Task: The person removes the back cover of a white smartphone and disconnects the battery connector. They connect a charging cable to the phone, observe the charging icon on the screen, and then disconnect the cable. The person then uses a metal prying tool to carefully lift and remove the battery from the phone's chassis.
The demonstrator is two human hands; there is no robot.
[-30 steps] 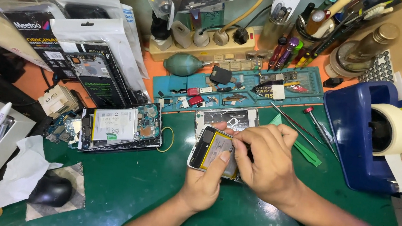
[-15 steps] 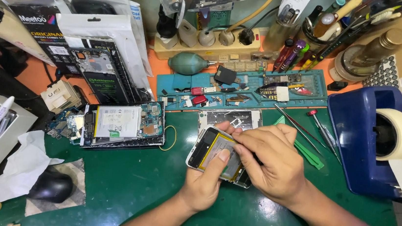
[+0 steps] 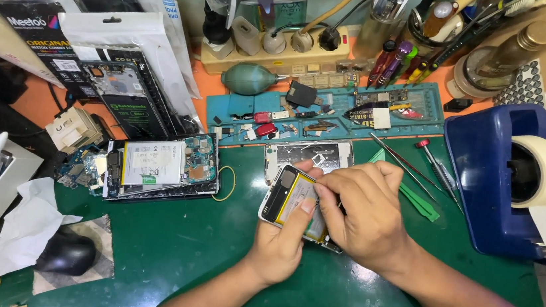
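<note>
An opened phone (image 3: 285, 198) with its back off and a pale battery showing lies on the green mat (image 3: 177, 251). My left hand (image 3: 281, 244) grips it from below, thumb pressed on the battery. My right hand (image 3: 367, 213) covers the phone's right half, fingertips pinched at the battery's upper edge. Whatever the fingers pinch is hidden. A second phone frame (image 3: 309, 154) lies just behind my hands.
Another opened phone with a white battery (image 3: 161, 166) lies to the left. A blue tape dispenser (image 3: 504, 176) stands at right. Tweezers and a screwdriver (image 3: 435, 162) lie beside a green pry tool (image 3: 418, 201). A teal parts tray (image 3: 330, 109), a power strip (image 3: 276, 50), a black mouse (image 3: 66, 254).
The view has drifted slightly. My hands stay on the phone; the right fingers have shifted a little along the battery's upper edge.
</note>
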